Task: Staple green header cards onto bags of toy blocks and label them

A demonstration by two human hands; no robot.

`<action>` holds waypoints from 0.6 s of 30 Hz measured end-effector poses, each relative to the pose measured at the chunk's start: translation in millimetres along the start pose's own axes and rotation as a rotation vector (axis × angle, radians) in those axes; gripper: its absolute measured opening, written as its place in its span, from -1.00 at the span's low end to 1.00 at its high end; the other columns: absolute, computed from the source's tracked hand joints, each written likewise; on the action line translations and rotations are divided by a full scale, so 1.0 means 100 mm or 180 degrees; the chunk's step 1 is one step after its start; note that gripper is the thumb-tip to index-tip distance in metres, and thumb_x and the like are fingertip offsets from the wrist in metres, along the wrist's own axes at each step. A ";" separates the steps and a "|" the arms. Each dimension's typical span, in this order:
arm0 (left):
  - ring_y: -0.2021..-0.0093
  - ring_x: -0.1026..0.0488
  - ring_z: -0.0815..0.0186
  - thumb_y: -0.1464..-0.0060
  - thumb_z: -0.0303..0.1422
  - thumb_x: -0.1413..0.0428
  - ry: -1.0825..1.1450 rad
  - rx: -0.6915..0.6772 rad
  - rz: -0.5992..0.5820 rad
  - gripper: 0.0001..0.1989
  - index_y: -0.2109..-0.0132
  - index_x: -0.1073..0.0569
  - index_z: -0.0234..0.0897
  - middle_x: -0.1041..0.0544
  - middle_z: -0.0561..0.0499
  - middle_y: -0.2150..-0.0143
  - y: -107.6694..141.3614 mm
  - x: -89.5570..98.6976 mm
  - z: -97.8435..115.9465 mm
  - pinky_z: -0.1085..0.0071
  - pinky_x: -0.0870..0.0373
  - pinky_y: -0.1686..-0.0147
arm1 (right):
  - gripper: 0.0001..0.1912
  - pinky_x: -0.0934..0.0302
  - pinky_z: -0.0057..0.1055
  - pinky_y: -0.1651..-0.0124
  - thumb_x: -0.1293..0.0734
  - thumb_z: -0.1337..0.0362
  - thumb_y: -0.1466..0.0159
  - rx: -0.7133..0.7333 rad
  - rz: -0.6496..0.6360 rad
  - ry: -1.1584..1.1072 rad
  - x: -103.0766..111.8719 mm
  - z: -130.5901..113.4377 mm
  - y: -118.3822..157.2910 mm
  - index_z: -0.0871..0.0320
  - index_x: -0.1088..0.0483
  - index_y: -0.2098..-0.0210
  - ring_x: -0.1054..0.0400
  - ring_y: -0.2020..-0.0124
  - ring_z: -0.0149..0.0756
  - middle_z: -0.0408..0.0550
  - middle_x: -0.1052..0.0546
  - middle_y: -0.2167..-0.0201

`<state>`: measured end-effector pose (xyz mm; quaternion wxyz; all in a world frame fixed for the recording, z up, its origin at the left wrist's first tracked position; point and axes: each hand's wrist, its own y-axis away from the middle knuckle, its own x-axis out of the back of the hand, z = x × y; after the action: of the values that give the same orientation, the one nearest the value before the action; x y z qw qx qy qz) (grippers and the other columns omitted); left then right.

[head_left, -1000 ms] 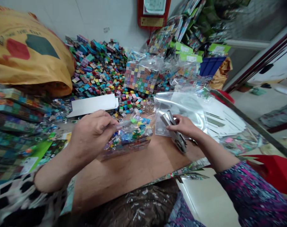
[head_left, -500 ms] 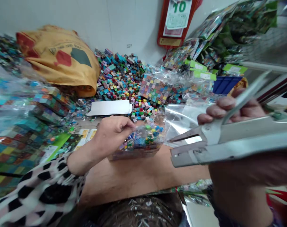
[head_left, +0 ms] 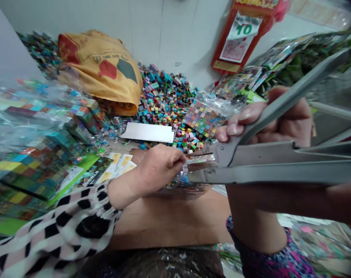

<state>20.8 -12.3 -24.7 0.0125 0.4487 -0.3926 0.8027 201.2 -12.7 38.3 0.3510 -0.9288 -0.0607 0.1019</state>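
Note:
My left hand (head_left: 156, 168) is closed in a pinch at the top of a clear plastic bag (head_left: 192, 190) with small colourful pieces in it. The bag sits on the wooden table, and its upper part is mostly hidden by the hand and tool. My right hand (head_left: 294, 119) is wrapped around a grey metal plier stapler (head_left: 259, 170), its fingers on the upper handle. The stapler's jaws are apart and reach the bag's top edge, close by my left fingertips. Whether the plastic lies between the jaws I cannot tell.
Behind lies a heap of small printed cubes (head_left: 163, 92) beside a yellow sack (head_left: 105, 73). White card strips (head_left: 148, 132) rest before the heap. Bagged cube blocks (head_left: 27, 170) are stacked at left. Another bagged block (head_left: 204, 117) leans on the heap. A red calendar (head_left: 236, 38) hangs on the wall.
The stapler in my right hand has moved left, bringing its jaws to the bag top at my left fingers. My left hand keeps its pinch. The head view has shifted and tilted.

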 end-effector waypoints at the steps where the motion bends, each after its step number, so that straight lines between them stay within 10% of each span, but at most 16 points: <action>1: 0.40 -0.56 0.30 -0.07 -0.53 -0.13 -0.0007 0.0060 0.0004 -0.87 0.34 -0.56 -0.27 -0.64 0.05 0.43 0.01 -0.01 0.00 0.41 -0.39 0.38 | -0.65 -0.37 -0.15 0.25 -0.08 0.18 -0.33 0.0036 -0.0026 -0.0160 -0.03 0.03 0.01 -0.24 -0.42 0.07 -0.36 0.33 -0.19 -0.10 -0.43 0.25; 11: 0.41 -0.52 0.30 -0.08 -0.53 -0.13 0.0127 0.0030 0.0188 -0.90 0.38 -0.51 -0.32 -0.58 0.01 0.43 0.05 -0.04 -0.02 0.40 -0.33 0.41 | -0.73 -0.32 -0.19 0.37 -0.20 0.15 -0.26 0.0054 -0.0007 -0.0320 -0.08 0.24 0.07 -0.18 -0.44 0.09 -0.35 0.42 -0.20 -0.11 -0.46 0.32; 18: 0.41 -0.51 0.28 -0.16 -0.44 -0.11 -0.0177 -0.0155 0.0146 -0.85 0.38 -0.51 -0.27 -0.58 0.04 0.46 0.04 -0.02 -0.03 0.35 -0.32 0.38 | -0.36 -0.34 -0.04 0.12 -0.32 -0.12 -0.02 -0.0177 -0.0446 -0.0119 -0.02 0.29 0.18 -0.14 -0.27 -0.08 -0.34 0.25 -0.10 -0.01 -0.39 0.15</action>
<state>17.9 -12.4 -29.6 -0.0059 0.4614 -0.4223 0.7802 193.1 -7.7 5.3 0.3301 -0.9296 -0.1350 0.0927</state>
